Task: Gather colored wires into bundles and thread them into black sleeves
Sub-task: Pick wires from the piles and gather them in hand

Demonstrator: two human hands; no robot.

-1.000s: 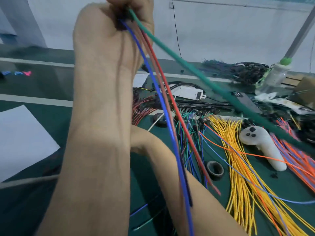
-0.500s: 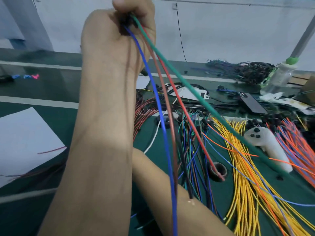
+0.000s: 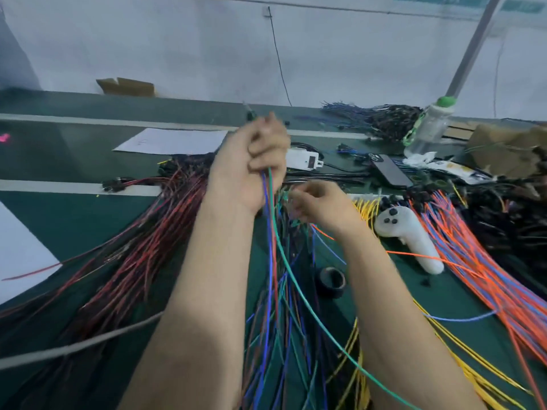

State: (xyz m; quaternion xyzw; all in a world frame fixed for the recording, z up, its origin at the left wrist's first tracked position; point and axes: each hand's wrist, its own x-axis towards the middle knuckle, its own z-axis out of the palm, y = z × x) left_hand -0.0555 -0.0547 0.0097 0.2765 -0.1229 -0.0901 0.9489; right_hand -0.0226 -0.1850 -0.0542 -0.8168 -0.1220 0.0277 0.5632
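Wires lie in heaps over the green table point(image 3: 74, 220). A dark red heap point(image 3: 133, 261) fills the lower left of the frame, an orange and blue heap point(image 3: 479, 261) runs down the right side, yellow wires point(image 3: 473, 377) sit at the lower right, and a mixed heap point(image 3: 284, 365) lies at the bottom centre. At the centre the left hand point(image 3: 251, 164) is clenched round a thin bundle point(image 3: 270, 232) of blue, red and green wires, which hangs from the fist over the mixed heap. Just to its lower right the right hand point(image 3: 319, 205) has curled fingers; blur hides whether it holds anything. A white controller point(image 3: 408, 232) lies right of centre, and a tape roll point(image 3: 331, 282) lies below the right hand.
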